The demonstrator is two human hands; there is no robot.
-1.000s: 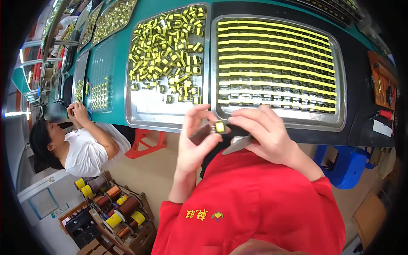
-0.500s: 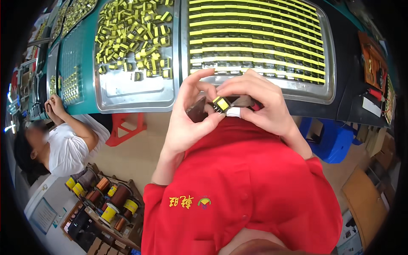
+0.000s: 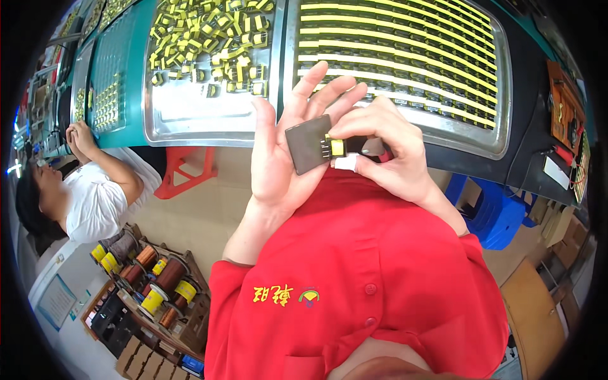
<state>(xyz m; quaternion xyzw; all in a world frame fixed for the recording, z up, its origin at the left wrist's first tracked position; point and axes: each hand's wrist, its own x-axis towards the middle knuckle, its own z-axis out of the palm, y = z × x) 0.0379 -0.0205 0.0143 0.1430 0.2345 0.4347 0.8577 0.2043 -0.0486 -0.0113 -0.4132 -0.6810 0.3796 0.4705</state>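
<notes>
Right hand: the bare right hand (image 3: pixel 399 152) pinches a small black-and-yellow block-shaped component with thin metal pins (image 3: pixel 337 147) between forefinger and thumb; a white wrap (image 3: pixel 346 163) covers the thumb tip. The wrap may dull feel there, so the block could twist or slip.
Tucked piece: a grey, dark-edged object (image 3: pixel 373 148) sits inside the curled right fingers, its kind mostly hidden; a loosened grip might drop it or let it knock the block.
Pins: they point left over the edge of the flat dark square plate (image 3: pixel 305 151); contact cannot be told. Pressed askew, they could bend.
Left hand: the bare left hand (image 3: pixel 273 158) is spread, palm up, the plate lying across palm and fingers with nothing clamping it. A tilt could slide it off.
Rowed tray: just beyond the hands, a shiny metal tray (image 3: pixel 437 137) holds yellow-topped blocks in rows; a stray knuckle could disturb the nearest row.
Loose tray: leftward, another metal tray (image 3: pixel 196 120) holds jumbled blocks; careless picking might tangle or bend pins.
</notes>
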